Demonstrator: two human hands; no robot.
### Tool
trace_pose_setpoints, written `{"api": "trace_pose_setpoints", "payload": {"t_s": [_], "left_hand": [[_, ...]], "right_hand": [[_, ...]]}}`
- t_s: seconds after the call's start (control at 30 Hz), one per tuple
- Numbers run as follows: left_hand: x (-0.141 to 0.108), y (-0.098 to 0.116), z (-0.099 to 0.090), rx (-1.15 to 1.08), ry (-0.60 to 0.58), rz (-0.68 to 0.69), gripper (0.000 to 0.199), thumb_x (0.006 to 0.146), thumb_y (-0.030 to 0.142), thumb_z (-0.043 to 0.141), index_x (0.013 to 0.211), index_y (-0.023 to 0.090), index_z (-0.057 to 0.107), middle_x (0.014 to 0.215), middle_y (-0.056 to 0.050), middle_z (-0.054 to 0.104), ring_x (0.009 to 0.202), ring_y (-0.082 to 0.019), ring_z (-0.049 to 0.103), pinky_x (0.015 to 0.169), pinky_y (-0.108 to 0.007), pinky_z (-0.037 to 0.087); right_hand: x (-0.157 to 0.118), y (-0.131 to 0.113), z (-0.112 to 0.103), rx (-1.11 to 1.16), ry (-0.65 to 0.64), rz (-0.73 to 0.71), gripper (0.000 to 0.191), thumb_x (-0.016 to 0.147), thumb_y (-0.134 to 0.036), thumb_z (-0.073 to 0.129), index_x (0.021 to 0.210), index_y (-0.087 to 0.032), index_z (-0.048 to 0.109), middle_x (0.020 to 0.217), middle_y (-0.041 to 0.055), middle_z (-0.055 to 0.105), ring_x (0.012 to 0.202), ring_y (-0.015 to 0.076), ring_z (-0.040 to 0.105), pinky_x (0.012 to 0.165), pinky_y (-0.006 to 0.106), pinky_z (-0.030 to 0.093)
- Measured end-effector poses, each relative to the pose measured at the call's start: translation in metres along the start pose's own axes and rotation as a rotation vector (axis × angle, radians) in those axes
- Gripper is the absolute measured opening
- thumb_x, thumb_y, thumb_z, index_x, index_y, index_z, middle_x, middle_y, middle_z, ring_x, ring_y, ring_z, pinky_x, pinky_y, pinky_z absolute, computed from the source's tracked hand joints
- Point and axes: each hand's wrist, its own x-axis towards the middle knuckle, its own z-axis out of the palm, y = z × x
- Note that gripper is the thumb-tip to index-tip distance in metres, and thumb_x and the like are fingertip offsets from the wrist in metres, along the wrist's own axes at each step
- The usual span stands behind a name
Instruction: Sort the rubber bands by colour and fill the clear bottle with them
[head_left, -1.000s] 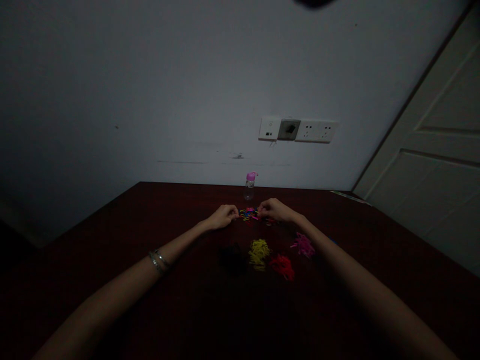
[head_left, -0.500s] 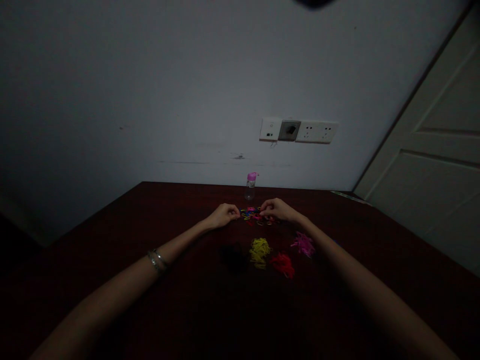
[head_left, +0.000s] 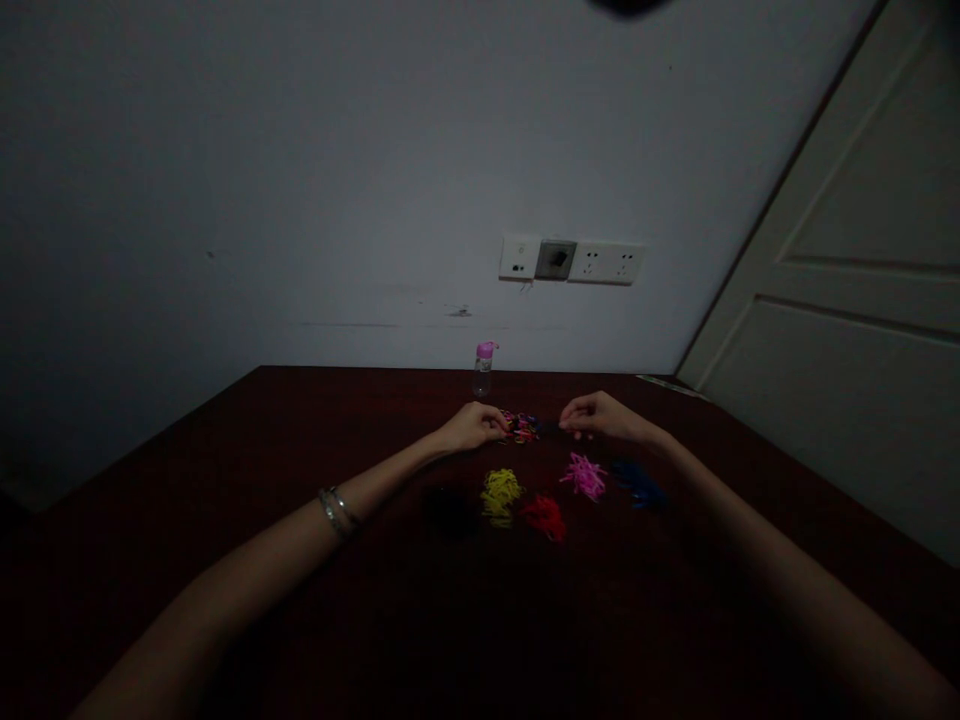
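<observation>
A mixed heap of small coloured rubber bands lies on the dark table. My left hand touches its left edge, fingers pinched together; what is between them, if anything, is hidden. Just right of the heap, my right hand is closed in a pinch above the table, and its contents are too dark to make out. Nearer to me are separate piles of yellow bands, red bands, pink bands and blue bands. A very dark pile shows faintly left of the yellow one.
A small clear bottle with a pink cap stands behind the heap. The table meets a pale wall with sockets. A white panelled door is on the right. The light is dim.
My right hand has moved right, away from the mixed heap, and the blue pile shows. My left hand has come right, up against the heap. The whole view has shifted slightly.
</observation>
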Motion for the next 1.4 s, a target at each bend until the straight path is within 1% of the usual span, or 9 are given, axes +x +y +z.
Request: {"api": "trace_pose_setpoints", "payload": {"t_s": [0.13, 0.3, 0.5, 0.63, 0.73, 0.97, 1.07, 1.17, 1.4], "left_hand": [[0.009, 0.023, 0.025, 0.017, -0.159, 0.054, 0.015, 0.069, 0.012, 0.056, 0.08, 0.009, 0.065, 0.068, -0.002, 0.06, 0.059, -0.008, 0.048, 0.053, -0.018, 0.036], [-0.007, 0.037, 0.041, 0.103, -0.378, 0.107, 0.016, 0.068, 0.013, 0.057, 0.082, 0.012, 0.067, 0.06, 0.001, 0.057, 0.051, -0.006, 0.044, 0.047, -0.016, 0.031], [-0.021, 0.038, 0.048, 0.128, -0.39, 0.133, 0.022, 0.069, 0.016, 0.058, 0.09, 0.013, 0.065, 0.058, 0.002, 0.056, 0.051, -0.007, 0.046, 0.047, -0.016, 0.032], [-0.022, 0.038, 0.047, 0.088, -0.38, 0.101, 0.023, 0.069, 0.017, 0.059, 0.091, 0.013, 0.065, 0.062, 0.001, 0.057, 0.052, -0.006, 0.045, 0.05, -0.017, 0.034], [-0.021, 0.034, 0.04, 0.051, -0.304, 0.048, 0.022, 0.07, 0.018, 0.057, 0.089, 0.012, 0.065, 0.069, -0.001, 0.061, 0.056, -0.007, 0.047, 0.053, -0.018, 0.035], [-0.01, -0.007, -0.01, 0.201, 0.041, -0.081, 0.02, 0.068, 0.017, 0.054, 0.084, 0.009, 0.066, 0.073, -0.004, 0.062, 0.059, -0.009, 0.048, 0.054, -0.019, 0.035], [-0.009, -0.028, -0.026, 0.312, 0.018, -0.105, 0.018, 0.066, 0.017, 0.055, 0.079, 0.009, 0.066, 0.067, -0.003, 0.061, 0.059, -0.01, 0.049, 0.055, -0.019, 0.035], [-0.011, -0.041, -0.029, 0.368, -0.039, -0.107, 0.018, 0.066, 0.018, 0.056, 0.078, 0.01, 0.066, 0.065, -0.001, 0.06, 0.059, -0.01, 0.05, 0.055, -0.019, 0.035], [-0.011, -0.045, -0.023, 0.471, -0.062, -0.012, 0.021, 0.069, 0.017, 0.052, 0.085, 0.013, 0.066, 0.065, 0.0, 0.059, 0.057, -0.009, 0.048, 0.054, -0.018, 0.033]], "right_hand": [[-0.028, 0.006, 0.003, -0.003, -0.021, 0.032, 0.029, 0.066, -0.037, 0.062, 0.079, -0.012, 0.064, 0.066, 0.0044, 0.062, 0.055, 0.0117, 0.055, 0.049, 0.023, 0.042], [-0.056, -0.001, 0.038, 0.06, -0.177, 0.024, 0.027, 0.069, -0.035, 0.06, 0.084, -0.013, 0.064, 0.068, 0.0042, 0.064, 0.056, 0.0116, 0.056, 0.052, 0.023, 0.045], [-0.067, -0.003, 0.064, 0.096, -0.197, 0.032, 0.024, 0.067, -0.029, 0.061, 0.086, -0.015, 0.063, 0.069, 0.0024, 0.063, 0.057, 0.0106, 0.055, 0.052, 0.022, 0.045], [-0.069, -0.005, 0.06, 0.073, -0.199, 0.015, 0.023, 0.065, -0.026, 0.063, 0.084, -0.014, 0.064, 0.071, 0.0029, 0.063, 0.057, 0.0103, 0.054, 0.052, 0.022, 0.044], [-0.069, -0.005, 0.053, 0.028, -0.177, -0.007, 0.024, 0.065, -0.024, 0.063, 0.086, -0.013, 0.064, 0.073, 0.0043, 0.063, 0.062, 0.0115, 0.055, 0.054, 0.022, 0.044], [-0.044, -0.002, 0.037, -0.049, -0.102, -0.066, 0.02, 0.071, -0.02, 0.054, 0.087, -0.012, 0.062, 0.077, 0.0066, 0.065, 0.065, 0.0132, 0.058, 0.057, 0.023, 0.045], [-0.023, 0.0, 0.039, -0.139, -0.029, -0.136, 0.021, 0.072, -0.019, 0.051, 0.087, -0.011, 0.063, 0.078, 0.0061, 0.065, 0.068, 0.0138, 0.058, 0.061, 0.024, 0.045], [-0.002, -0.001, 0.047, -0.244, 0.006, -0.202, 0.02, 0.073, -0.018, 0.049, 0.086, -0.011, 0.063, 0.077, 0.0057, 0.064, 0.068, 0.014, 0.058, 0.062, 0.025, 0.044], [0.038, -0.011, 0.08, -0.51, 0.035, -0.345, 0.014, 0.077, -0.022, 0.052, 0.079, -0.013, 0.063, 0.077, 0.0064, 0.063, 0.069, 0.0153, 0.056, 0.062, 0.023, 0.038]]}}
